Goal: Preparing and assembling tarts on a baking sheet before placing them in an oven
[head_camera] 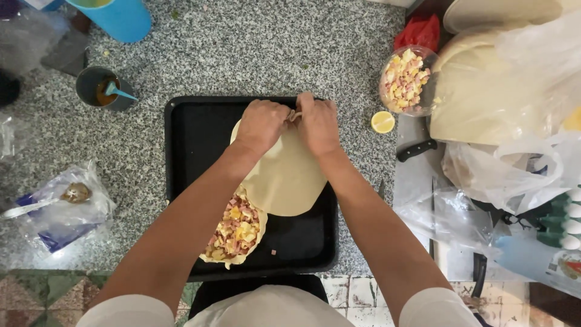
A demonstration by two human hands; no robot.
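Granite counter point(242, 54): dough edge point(294, 116) between grips.

Both bare forearms reach forward from white short sleeves and converge over the far edge of the black baking tray point(181, 151). The left hand point(261, 126) and right hand point(318, 124) sit knuckles up, side by side and nearly touching, fingers curled under and pinched together at the tray's far rim, wrists bent slightly inward.
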